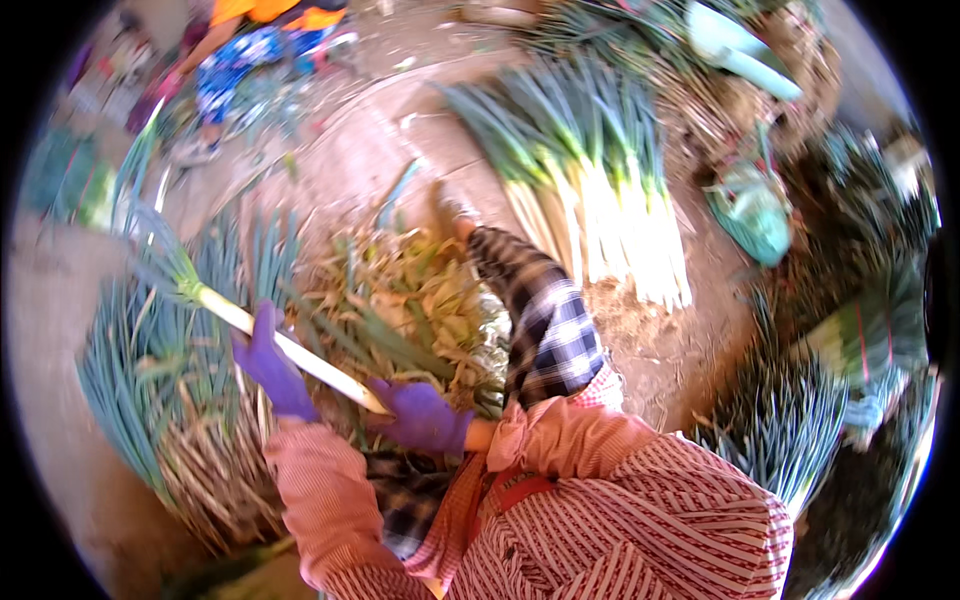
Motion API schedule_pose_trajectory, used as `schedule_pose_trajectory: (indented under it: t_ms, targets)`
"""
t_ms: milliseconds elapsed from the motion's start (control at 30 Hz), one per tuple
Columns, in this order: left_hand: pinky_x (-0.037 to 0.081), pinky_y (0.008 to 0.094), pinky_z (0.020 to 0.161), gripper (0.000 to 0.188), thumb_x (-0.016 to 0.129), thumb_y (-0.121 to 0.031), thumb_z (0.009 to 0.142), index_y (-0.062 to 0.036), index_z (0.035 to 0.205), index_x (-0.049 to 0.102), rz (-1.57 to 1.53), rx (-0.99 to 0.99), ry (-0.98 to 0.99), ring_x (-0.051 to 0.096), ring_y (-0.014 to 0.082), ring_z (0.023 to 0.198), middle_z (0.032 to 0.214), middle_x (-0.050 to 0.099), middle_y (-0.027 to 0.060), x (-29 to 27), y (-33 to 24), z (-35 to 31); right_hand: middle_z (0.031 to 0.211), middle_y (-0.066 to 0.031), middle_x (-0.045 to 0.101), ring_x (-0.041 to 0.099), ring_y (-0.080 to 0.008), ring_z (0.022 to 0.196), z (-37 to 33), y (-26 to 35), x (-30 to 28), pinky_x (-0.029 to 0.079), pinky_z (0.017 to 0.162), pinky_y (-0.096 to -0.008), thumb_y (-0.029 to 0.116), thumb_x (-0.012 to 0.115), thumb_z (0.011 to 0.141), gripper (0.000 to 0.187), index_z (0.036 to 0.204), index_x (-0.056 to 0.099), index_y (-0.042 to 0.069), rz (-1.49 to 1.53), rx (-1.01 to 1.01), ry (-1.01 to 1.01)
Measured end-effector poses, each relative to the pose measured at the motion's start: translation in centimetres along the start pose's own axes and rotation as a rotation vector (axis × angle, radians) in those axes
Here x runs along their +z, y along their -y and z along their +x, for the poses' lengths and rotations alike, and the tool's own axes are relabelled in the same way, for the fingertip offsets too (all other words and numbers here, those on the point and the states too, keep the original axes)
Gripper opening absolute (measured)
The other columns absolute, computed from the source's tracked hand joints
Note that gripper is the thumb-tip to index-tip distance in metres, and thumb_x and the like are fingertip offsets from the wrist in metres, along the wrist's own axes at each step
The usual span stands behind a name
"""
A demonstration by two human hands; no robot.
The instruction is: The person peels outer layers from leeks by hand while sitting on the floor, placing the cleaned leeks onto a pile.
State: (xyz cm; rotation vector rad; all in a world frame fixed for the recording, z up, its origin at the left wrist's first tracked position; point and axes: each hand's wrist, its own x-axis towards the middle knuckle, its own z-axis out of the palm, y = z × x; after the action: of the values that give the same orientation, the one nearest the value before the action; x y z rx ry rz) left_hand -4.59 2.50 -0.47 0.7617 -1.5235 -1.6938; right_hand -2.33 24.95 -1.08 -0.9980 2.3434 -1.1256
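A single long green onion (318,368) lies slantwise between my hands, white shank toward me, green leaves up to the left. My left hand (270,372), in a purple glove, is closed around the middle of the shank. At its lower white end, my right hand (422,416), gloved the same, is closed with the fingertips partly hidden. Beneath the leaves at left is a large heap of untrimmed green onions (125,370) with dry, brownish lower ends. Between my legs sits a pile of yellowed peeled leaves (405,300).
Past my right leg, clean green onions (590,190) lie in a row, white ends nearer me. A teal plastic bag (755,220) and more bundles (790,430) stand along the right. Another person (240,60) in orange and blue works at the far left.
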Motion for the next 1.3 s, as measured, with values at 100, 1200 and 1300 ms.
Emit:
schedule_pose_trajectory:
  t_ms: [100,1200,1300]
  targets:
    - [0.044,0.0234,0.059,0.055,0.06,-0.014,0.088,0.0024,0.137,0.04,0.026,0.176,0.24,0.052,0.0101,0.071,0.089,0.056,0.0035,6.8,-4.1,-4.9,0.074,-0.0104,0.064,0.06,-0.0178,0.053,-0.1,-3.9,-1.9,0.055,0.048,-0.0305,0.02,0.06,0.085,0.033,0.114,0.059,0.003,0.314,-0.065,-0.311]
    - [0.046,0.0474,0.09,0.046,0.061,-0.037,0.084,-0.0169,0.124,0.054,1.529,-0.789,-0.18,0.052,0.0322,0.117,0.128,0.054,0.0085,-22.3,20.1,3.9,0.082,-0.0149,0.069,0.065,-0.0284,0.074,8.7,-34.7,-15.4,0.053,0.071,-0.0417,0.031,0.046,0.091,0.036,0.088,0.068,0.002,-0.498,0.371,0.071]
    - [0.047,0.0459,0.088,0.046,0.058,-0.031,0.087,-0.0092,0.127,0.05,1.762,-0.661,-0.111,0.052,0.0329,0.116,0.126,0.052,0.0133,-24.5,24.1,4.4,0.083,-0.0152,0.069,0.065,-0.0289,0.073,20.2,-27.3,-7.3,0.053,0.07,-0.0406,0.029,0.049,0.089,0.033,0.086,0.067,0.002,-0.512,0.264,0.145]
